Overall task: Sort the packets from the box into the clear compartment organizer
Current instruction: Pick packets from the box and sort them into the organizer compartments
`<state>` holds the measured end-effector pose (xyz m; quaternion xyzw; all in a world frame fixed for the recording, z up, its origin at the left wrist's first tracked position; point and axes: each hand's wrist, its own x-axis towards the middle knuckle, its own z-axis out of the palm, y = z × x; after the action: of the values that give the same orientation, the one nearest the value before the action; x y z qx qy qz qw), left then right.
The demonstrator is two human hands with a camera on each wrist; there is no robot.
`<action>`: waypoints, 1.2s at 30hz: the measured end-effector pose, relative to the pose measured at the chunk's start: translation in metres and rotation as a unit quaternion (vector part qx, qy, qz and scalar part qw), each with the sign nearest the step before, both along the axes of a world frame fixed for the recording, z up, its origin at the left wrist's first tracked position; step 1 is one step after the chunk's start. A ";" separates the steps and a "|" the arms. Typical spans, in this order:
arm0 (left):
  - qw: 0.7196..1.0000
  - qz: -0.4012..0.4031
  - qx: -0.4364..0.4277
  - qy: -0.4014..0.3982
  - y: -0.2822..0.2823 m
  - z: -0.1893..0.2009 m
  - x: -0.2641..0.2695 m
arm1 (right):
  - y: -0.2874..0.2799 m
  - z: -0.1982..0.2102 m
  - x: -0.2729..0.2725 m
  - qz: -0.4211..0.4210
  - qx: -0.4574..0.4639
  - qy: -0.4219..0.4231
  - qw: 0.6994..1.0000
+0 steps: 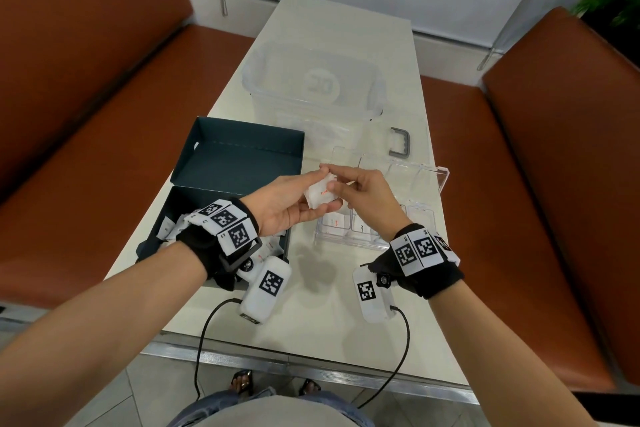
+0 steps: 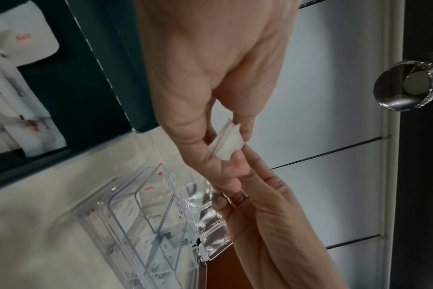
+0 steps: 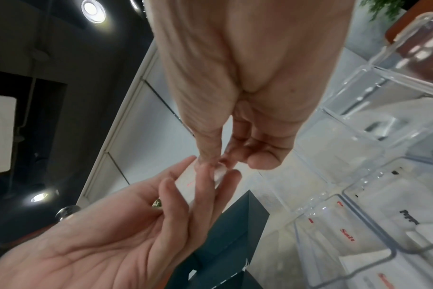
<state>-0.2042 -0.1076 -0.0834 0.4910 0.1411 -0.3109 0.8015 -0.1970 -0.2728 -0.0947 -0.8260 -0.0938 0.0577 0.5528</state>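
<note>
Small stack of packets [image 1: 320, 193] pinched in left hand [image 1: 284, 208], top one pinched by right hand [image 1: 363, 196] — just above organizer [image 1: 429, 184]. Near compartments already hold some; more left in box [image 1: 239, 166] beside organizer — sorting partway.

Head looks down; wrists close on organizer [image 1: 374, 218].

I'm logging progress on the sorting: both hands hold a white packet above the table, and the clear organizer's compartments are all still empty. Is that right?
Not quite. Both hands, left hand and right hand, do hold the white packet, but the clear organizer is not empty: the right wrist view shows packets already in its near compartments, one marked Salt.
</note>
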 end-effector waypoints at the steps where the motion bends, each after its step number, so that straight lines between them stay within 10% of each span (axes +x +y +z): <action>1: 1.000 0.003 -0.004 0.008 0.001 0.000 0.000 | 0.000 0.000 0.000 -0.014 0.023 0.004 1.000; 14: 0.999 0.005 0.042 0.012 0.001 -0.003 0.002 | 0.006 -0.004 -0.005 -0.046 0.047 0.023 0.998; 26: 0.973 0.023 0.166 -0.160 0.014 -0.008 0.002 | -0.010 -0.001 0.005 -0.056 0.093 0.070 0.992; 31: 0.959 0.010 0.224 -0.171 0.012 -0.009 0.006 | -0.025 0.004 0.030 -0.103 -0.108 -0.037 0.988; 36: 0.965 0.024 0.219 -0.143 0.018 -0.011 0.004 | -0.024 -0.017 0.038 -0.008 -0.377 -0.059 0.924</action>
<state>-0.1997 -0.0897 -0.0945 0.6902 0.1014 -0.1798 0.6935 -0.1591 -0.2965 -0.1117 -0.9760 -0.0911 0.0360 0.1946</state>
